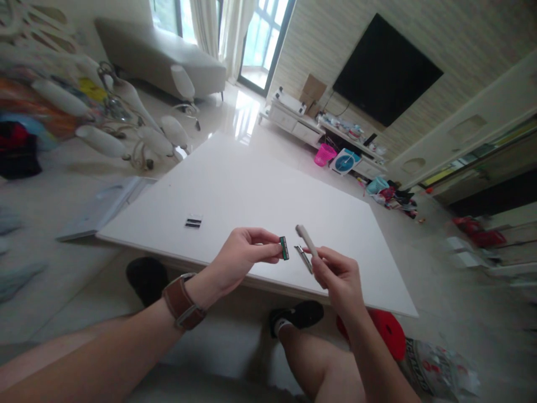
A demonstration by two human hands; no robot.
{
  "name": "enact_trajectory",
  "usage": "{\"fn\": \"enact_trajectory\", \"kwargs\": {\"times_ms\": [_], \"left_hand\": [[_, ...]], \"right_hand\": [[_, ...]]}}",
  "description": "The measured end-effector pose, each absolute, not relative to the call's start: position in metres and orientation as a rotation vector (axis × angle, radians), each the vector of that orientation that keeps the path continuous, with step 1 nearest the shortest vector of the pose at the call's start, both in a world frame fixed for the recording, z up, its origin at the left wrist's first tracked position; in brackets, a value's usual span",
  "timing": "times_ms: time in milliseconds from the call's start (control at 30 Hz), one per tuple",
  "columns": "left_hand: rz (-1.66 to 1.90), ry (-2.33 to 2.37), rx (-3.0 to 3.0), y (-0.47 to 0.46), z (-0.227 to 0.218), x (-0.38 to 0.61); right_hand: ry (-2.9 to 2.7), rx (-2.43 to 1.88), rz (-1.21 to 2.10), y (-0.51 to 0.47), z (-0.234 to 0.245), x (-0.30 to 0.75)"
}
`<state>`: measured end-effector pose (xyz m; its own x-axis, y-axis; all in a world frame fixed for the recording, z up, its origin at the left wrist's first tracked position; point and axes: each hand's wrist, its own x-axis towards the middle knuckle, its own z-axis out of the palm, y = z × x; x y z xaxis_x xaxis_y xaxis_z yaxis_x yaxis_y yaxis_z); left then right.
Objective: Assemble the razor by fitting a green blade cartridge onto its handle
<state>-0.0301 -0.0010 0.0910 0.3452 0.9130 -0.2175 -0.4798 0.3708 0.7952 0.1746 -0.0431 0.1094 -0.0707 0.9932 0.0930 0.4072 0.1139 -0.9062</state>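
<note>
My left hand [251,249] pinches a small green-and-black bar that looks like a razor cartridge [284,248], just above the white table [251,190]. To its right, my right hand [339,271] is closed around a light grey stick-like handle [307,240] with a rounded tip. Beside that handle is a slim metallic piece [304,259] with a short crosspiece at its top; I cannot tell whether the same fingers hold it or it rests on the table. The two hands are apart. Two dark strips on a pale backing [193,222] lie on the table, left of my hands.
The table's near edge runs below my hands. A red round object [384,333] and a clear printed bag [440,364] are on the floor at right. Beyond the table stand a low TV cabinet [289,115], a pink basket [324,155] and a lamp with white shades [153,140].
</note>
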Motion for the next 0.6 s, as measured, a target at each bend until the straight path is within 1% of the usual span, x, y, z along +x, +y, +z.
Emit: {"fn": "enact_trajectory", "kwargs": {"times_ms": [133, 267, 433, 600], "left_hand": [[1.018, 0.733, 0.705, 0.0002, 0.0906, -0.0306], [1.005, 0.738, 0.724, 0.0006, 0.0880, -0.0312], [1.007, 0.746, 0.731, 0.0015, 0.0860, -0.0319], [1.003, 0.760, 0.731, 0.0022, 0.0863, -0.0317]], "right_hand": [[-1.741, -1.398, 0.926, -0.0423, 0.1100, 0.1729], [-1.652, -1.406, 0.874, -0.0418, 0.1099, 0.1717], [-1.791, -1.393, 0.853, -0.0418, 0.1082, 0.1689], [-1.735, -1.445, 0.756, -0.0404, 0.1082, 0.1713]]}}
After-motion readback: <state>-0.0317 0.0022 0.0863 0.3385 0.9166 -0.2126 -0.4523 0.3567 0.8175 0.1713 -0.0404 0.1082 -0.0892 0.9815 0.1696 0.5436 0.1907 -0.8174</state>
